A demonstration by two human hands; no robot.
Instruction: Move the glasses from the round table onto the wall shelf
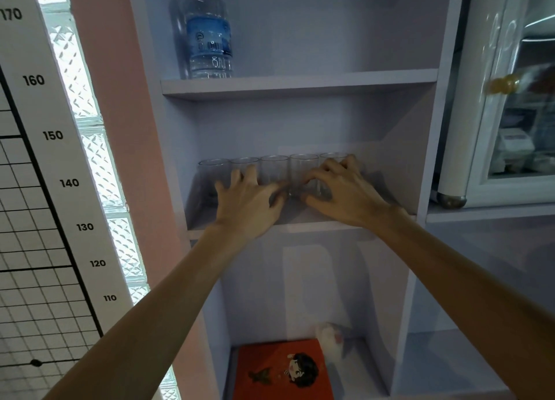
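Several clear glasses stand in a row at the back of the middle wall shelf [300, 227]; the leftmost glass [211, 174] is untouched. My left hand [249, 202] lies with spread fingers against the front of the second glass [244, 162], thumb near the third glass [274, 171]. My right hand [342, 190] rests with spread fingers over the rightmost glass [332, 155], thumb low beside the fourth glass [303, 168]. Neither hand clearly lifts a glass. The lower parts of the glasses are hidden by my hands. The round table is out of view.
A water bottle [208, 39] stands on the shelf above, at its left. A red box [282, 369] and a small white object [330, 339] lie on the bottom shelf. A glass-door fridge [510, 99] is to the right, a height chart [54, 135] to the left.
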